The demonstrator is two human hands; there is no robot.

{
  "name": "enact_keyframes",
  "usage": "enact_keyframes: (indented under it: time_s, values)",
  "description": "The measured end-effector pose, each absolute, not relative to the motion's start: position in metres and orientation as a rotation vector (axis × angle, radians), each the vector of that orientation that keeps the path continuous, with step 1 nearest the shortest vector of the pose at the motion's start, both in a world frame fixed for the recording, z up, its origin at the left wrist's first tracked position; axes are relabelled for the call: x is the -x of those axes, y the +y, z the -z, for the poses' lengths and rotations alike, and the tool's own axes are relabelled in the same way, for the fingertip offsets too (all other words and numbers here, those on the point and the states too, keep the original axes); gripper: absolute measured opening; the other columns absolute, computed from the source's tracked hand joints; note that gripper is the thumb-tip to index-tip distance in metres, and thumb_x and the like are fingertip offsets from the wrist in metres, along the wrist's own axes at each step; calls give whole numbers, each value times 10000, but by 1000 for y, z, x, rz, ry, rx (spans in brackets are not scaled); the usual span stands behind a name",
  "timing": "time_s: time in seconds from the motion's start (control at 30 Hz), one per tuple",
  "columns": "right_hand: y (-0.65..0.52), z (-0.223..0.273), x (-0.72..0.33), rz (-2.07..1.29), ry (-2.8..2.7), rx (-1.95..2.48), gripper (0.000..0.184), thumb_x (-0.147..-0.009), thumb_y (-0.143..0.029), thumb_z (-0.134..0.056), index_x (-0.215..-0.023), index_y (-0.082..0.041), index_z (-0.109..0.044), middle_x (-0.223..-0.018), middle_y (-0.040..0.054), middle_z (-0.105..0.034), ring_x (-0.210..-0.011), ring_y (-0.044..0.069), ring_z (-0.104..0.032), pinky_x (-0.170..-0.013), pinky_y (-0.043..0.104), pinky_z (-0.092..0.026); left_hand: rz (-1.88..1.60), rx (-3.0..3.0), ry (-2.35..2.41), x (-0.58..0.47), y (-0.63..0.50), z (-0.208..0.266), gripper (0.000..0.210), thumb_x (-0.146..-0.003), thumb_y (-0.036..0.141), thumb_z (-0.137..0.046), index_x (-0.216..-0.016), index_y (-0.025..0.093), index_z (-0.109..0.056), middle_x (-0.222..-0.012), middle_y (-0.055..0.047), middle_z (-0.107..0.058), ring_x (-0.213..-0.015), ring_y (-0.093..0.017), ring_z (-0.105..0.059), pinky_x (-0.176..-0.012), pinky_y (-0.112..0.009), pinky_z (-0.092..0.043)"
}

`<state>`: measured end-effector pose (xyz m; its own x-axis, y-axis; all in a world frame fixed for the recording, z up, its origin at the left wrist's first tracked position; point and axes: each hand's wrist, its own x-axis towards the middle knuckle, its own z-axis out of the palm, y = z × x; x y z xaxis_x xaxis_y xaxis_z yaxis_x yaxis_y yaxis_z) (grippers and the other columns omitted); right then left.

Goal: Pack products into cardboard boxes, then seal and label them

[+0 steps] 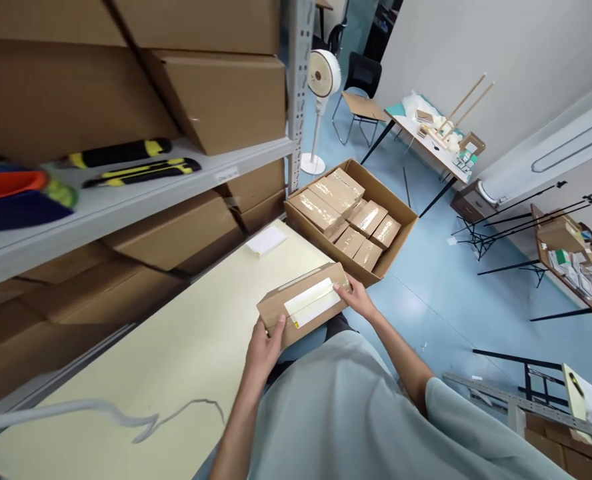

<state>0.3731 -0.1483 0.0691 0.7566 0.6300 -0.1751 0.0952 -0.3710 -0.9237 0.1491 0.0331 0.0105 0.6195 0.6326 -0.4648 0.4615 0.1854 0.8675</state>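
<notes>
A small brown cardboard box (pixel 276 303) with a white label (pixel 312 303) on its upper face is held between my two hands, close to my body. My left hand (pixel 266 347) grips its near left end, the thumb lying on top near a small yellow mark. At the opposite end, my right hand (pixel 353 297) holds the right side, with fingers reaching toward the label's edge. The underside of the box is hidden. Just beyond it stands a large open carton (pixel 401 248) containing several similar taped boxes (pixel 317 209).
A cream tabletop (pixel 196 347) runs along the left, bearing a white pad (pixel 267 239) and a pale cable (pixel 101 405). Above it, a metal shelf (pixel 141 207) holds large cartons and yellow-black cutters (pixel 141 172). A white fan (pixel 321 110) stands behind the carton.
</notes>
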Motion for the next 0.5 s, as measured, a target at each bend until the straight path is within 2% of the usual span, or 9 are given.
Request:
enact_keyframes:
  time_s: [0.2,0.33,0.43,0.5]
  values:
    - [-176,-59,-477,-569,-537,1838,600,-985,-664,-704,-1444,-281,-758,-1376,63,-800,-1410,369,-677,-1255,525,-513,-84,-1514,1008,-246,5,-13,735,-934,744,-639,-1516,298,-589,-1501,-128,-740,-1404,-335,-702,-1150,-455,-599]
    - [-198,-39,-559,-500,-537,1883,581,-986,-631,-721,-1450,-284,-760,-1409,95,-765,-1399,357,-663,-1260,506,-499,-66,-1571,1007,-326,-12,-11,740,-919,776,-602,-1493,308,-613,-1490,-138,-730,-1317,-333,-742,-1070,-444,-639]
    - [-219,-27,-614,-465,-485,1932,584,-960,-636,-749,-1421,-279,-781,-1416,117,-741,-1384,357,-661,-1262,502,-490,-46,-1676,1019,-381,-21,-12,764,-867,809,-604,-1359,235,-711,-1326,-197,-746,-1293,-391,-718,-1001,-495,-659]
    - [-234,-23,-643,-460,-456,1944,585,-960,-631,-744,-1421,-271,-781,-1431,125,-736,-1388,361,-663,-1263,504,-486,-13,-1734,1022,-415,-25,-13,763,-840,814,-615,-1284,209,-754,-1207,-201,-739,-1275,-413,-703,-994,-518,-653]
